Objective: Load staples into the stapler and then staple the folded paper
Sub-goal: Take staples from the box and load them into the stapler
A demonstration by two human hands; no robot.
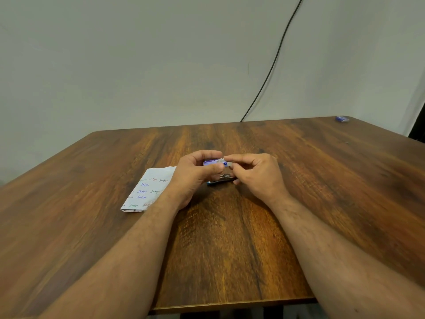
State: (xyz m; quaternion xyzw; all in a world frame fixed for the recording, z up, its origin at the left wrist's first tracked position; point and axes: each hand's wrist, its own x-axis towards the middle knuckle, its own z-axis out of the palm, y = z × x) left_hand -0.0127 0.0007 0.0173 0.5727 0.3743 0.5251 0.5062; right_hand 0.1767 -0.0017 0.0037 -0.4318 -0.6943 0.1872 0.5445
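Note:
My left hand [195, 172] grips a small blue and white staple box [212, 162] above the table's middle. My right hand [255, 173] pinches the box's white inner end [227, 163] with thumb and forefinger. Below both hands the stapler [220, 179] lies on the wooden table [230, 238], mostly hidden; a dark blue end and a metal part show. The folded paper [147, 189], white with coloured handwriting, lies flat to the left, partly under my left wrist.
A second small blue box [342, 119] sits at the table's far right corner. A black cable [276, 56] runs down the pale wall behind the table. The table's near edge lies between my forearms.

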